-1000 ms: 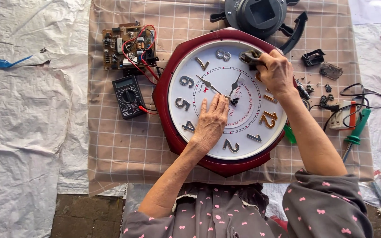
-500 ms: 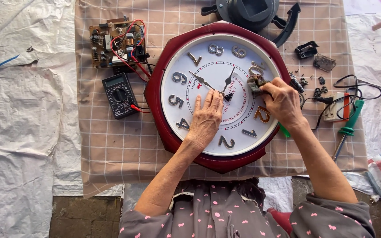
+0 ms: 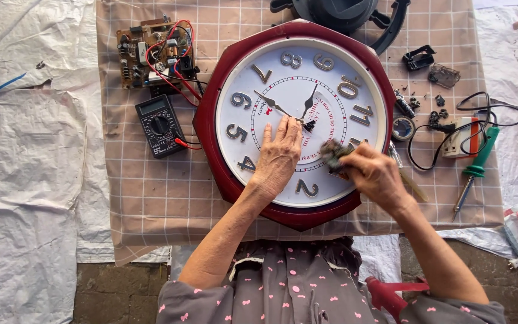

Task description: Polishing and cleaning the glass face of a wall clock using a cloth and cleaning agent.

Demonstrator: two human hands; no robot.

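Note:
A large wall clock (image 3: 298, 60) with a dark red octagonal frame and a white face lies flat on a checked cloth. My left hand (image 3: 278, 157) rests flat on the face just below the centre, fingers together, near the black clock hands (image 3: 283, 110). My right hand (image 3: 374, 174) is closed around a small dark crumpled rag (image 3: 333, 153) and presses it on the lower right part of the face, by the frame's edge.
A bare circuit board with red and black wires (image 3: 154, 54) and a black multimeter (image 3: 160, 125) lie left of the clock. Right of it are small black parts (image 3: 419, 57), a tape roll (image 3: 402, 128), a coiled cable (image 3: 451, 129) and a green-handled soldering iron (image 3: 475, 168). A dark round object (image 3: 343, 12) sits above.
My right hand has slid with the rag from the upper right of the clock face down to its lower right. My left hand has stayed pressed near the centre.

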